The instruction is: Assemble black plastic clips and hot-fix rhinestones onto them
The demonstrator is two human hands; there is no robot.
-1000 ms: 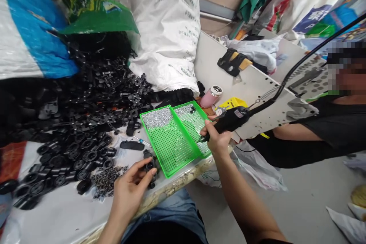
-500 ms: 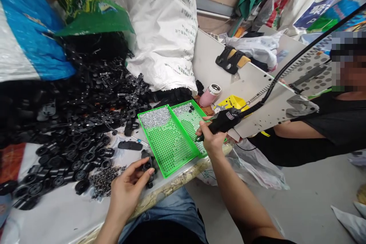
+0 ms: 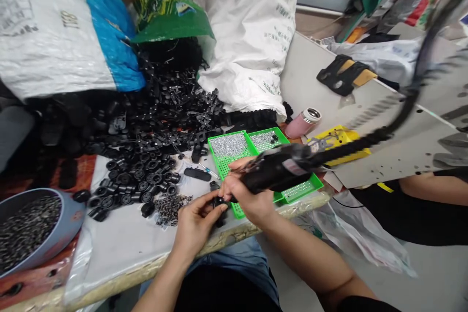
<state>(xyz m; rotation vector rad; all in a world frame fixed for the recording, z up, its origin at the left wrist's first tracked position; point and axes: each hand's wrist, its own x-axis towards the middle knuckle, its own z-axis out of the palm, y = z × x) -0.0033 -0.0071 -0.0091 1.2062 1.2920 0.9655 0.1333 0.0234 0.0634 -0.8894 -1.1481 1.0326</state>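
Note:
My left hand [image 3: 197, 224] pinches a small black plastic part [image 3: 218, 202] at the table's front edge. My right hand [image 3: 246, 200] is wrapped round a black corded power screwdriver [image 3: 278, 170], whose tip meets that part. The driver's thick black cable [image 3: 405, 92] runs up to the right, blurred by motion. Just behind my hands lies a green two-compartment tray [image 3: 256, 156] holding several small silver screws. A small heap of dark metal bits [image 3: 171, 204] lies left of my left hand.
A big pile of black plastic parts [image 3: 146, 126] spills from sacks at the back. A blue bowl of dark pieces [image 3: 32, 224] sits at the left edge. A pink flask [image 3: 303, 122] and yellow box [image 3: 338, 139] stand behind the tray. Another person's arm [image 3: 431, 185] rests at right.
My right hand has brought the screwdriver from over the tray down and left to the part in my left hand. The camera has swung left, showing the blue bowl.

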